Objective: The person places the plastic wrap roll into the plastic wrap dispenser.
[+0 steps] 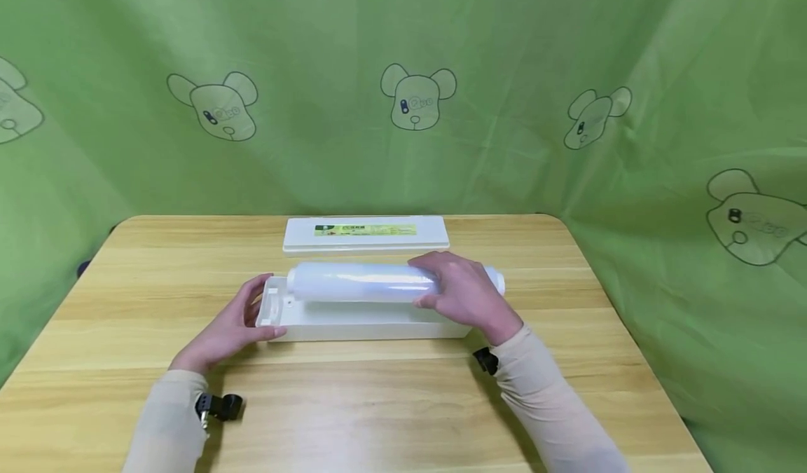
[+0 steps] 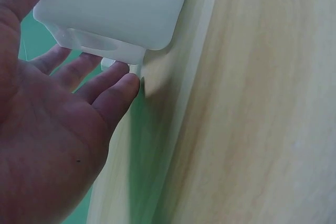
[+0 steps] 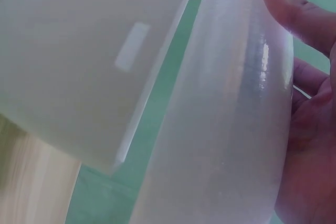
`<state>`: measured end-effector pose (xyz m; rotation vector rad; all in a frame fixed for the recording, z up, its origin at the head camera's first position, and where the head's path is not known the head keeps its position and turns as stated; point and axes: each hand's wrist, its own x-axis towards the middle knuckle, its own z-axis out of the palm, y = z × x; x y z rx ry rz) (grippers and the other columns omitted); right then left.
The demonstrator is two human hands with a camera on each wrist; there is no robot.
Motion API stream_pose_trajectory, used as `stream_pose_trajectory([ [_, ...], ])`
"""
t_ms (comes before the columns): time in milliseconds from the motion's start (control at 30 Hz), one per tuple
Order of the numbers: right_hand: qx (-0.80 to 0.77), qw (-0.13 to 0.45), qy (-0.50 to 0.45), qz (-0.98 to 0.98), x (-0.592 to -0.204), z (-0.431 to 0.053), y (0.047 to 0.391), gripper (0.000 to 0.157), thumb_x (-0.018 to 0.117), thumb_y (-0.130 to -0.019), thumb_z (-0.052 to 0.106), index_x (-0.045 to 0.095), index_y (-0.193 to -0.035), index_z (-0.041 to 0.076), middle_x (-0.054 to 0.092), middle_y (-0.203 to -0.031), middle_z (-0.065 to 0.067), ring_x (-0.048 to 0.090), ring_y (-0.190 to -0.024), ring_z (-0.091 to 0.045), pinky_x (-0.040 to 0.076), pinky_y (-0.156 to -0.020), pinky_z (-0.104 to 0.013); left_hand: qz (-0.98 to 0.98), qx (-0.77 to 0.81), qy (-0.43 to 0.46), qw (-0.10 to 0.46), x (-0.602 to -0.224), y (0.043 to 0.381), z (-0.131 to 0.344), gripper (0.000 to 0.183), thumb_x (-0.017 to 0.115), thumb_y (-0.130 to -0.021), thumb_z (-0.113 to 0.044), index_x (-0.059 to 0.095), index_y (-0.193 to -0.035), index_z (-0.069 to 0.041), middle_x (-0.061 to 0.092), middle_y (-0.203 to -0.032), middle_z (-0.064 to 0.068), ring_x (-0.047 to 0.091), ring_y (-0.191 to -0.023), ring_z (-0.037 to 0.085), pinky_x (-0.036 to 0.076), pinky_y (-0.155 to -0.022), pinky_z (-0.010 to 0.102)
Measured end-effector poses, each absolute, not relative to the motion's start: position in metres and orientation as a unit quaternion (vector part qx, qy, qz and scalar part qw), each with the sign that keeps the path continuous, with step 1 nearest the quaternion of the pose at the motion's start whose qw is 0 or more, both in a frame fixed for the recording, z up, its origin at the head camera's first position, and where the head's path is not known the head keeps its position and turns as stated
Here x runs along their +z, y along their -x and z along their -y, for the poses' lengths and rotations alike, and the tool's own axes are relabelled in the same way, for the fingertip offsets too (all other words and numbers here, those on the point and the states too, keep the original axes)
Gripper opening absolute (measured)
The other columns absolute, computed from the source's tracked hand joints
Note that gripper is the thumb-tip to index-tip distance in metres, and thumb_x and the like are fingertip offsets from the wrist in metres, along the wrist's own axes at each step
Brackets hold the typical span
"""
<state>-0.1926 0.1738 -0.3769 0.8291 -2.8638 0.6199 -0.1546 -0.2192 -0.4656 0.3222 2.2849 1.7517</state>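
A roll of cling film (image 1: pixel 353 282) hangs just over a long, open white box (image 1: pixel 378 332) in the middle of the table. My right hand (image 1: pixel 463 287) grips the roll from above near its right end, and the right wrist view has the thumb and fingers around the glossy film (image 3: pixel 220 124). At the box's left end, my left hand (image 1: pixel 230 327) holds it, thumb on the front wall and fingers at the back. The left wrist view shows those fingertips at the rim of the box (image 2: pixel 115 11). The roll hides part of the box's inside.
Behind the box lies a white lid (image 1: pixel 302 236) with a green and yellow label (image 1: pixel 366 230). The wooden table (image 1: pixel 366 403) reaches back to a green curtain (image 1: pixel 328 144) printed with bear heads. Black wrist-worn devices (image 1: pixel 218 407) sit on both sleeves.
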Motion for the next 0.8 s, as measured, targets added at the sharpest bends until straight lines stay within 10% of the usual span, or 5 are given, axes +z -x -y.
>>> stream_pose_trajectory([
  [800, 0.19, 0.005, -0.294, 0.937, -0.384, -0.147, 0.191, 0.06, 0.086, -0.073, 0.033, 0.066, -0.127, 0.016, 0.066, -0.123, 0.002, 0.06, -0.115, -0.02, 0.052, -0.092, -0.043, -0.783, 0.601, -0.111, 0.12, -0.467, 0.153, 0.221, 0.106, 0.081, -0.081, -0.014, 0.008, -0.156, -0.006, 0.015, -0.159, 0.024, 0.02, -0.142, 0.045, 0.023, -0.113, 0.05],
])
